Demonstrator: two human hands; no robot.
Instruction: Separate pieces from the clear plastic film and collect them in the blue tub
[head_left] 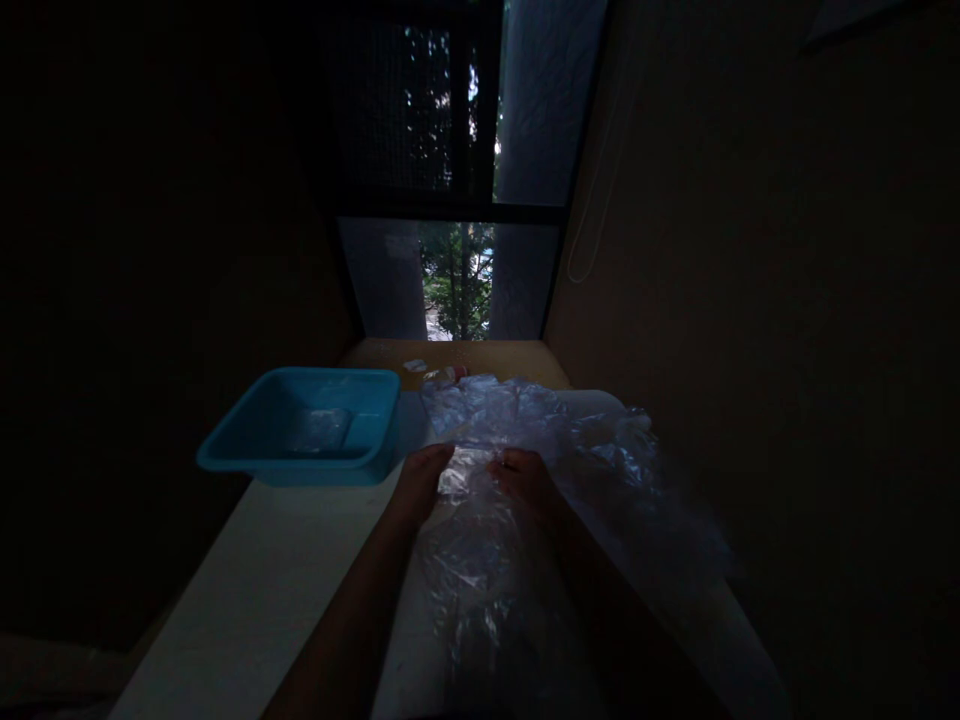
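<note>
A clear plastic bag hangs between my two hands over the pale table, its crinkled length running toward me. My left hand pinches its upper left part between thumb and fingers. On the other side, my right hand is closed on the same plastic, thumb toward the middle. Just beyond my hands lies a heap of crumpled clear plastic bags, which spreads to the right of my right forearm. Dim light hides where one bag ends and another begins.
A blue basin stands at the left on the white table, with a clear plastic packet inside. Behind the table is a wooden ledge with a white scrap and a reddish item, below a window.
</note>
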